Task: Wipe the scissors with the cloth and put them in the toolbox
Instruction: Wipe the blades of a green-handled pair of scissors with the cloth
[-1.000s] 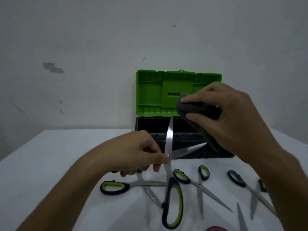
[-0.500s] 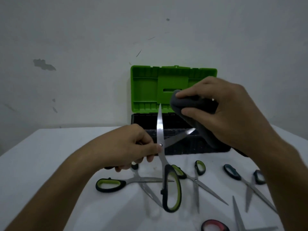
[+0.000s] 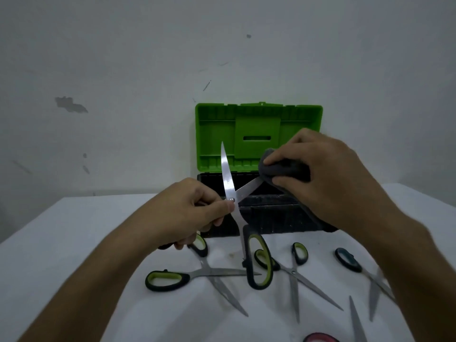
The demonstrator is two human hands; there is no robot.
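Two hands at work: both busy above the tabletop (image 3: 74, 243).
Left hand (image 3: 195, 213): clenched at the pivot of the held scissors (image 3: 230, 191), thumb and fingers pinching near the screw.
Held scissors: blades spread wide, one pointing up, other angled right into the cloth; green-and-black handle loop hanging low, just over the tabletop.
Right hand (image 3: 320, 178): gripping the grey cloth (image 3: 278, 169), pinched around the right-hand blade.
Toolbox (image 3: 259, 213): open at the back, green lid upright, black tray just behind the hands.
Waiting pairs: green-handled (image 3: 167, 280), another (image 3: 291, 267), blue-handled (image 3: 350, 261), all flat on the tabletop.
Step, by judgement: wiping under way, stowing not yet done.
Risk: bare upright edge near the left fingers; slip of the pivot pinch could snap blades shut on the cloth hand.
Risk: thin cloth over a sharp edge, likely cut if dragged hard.
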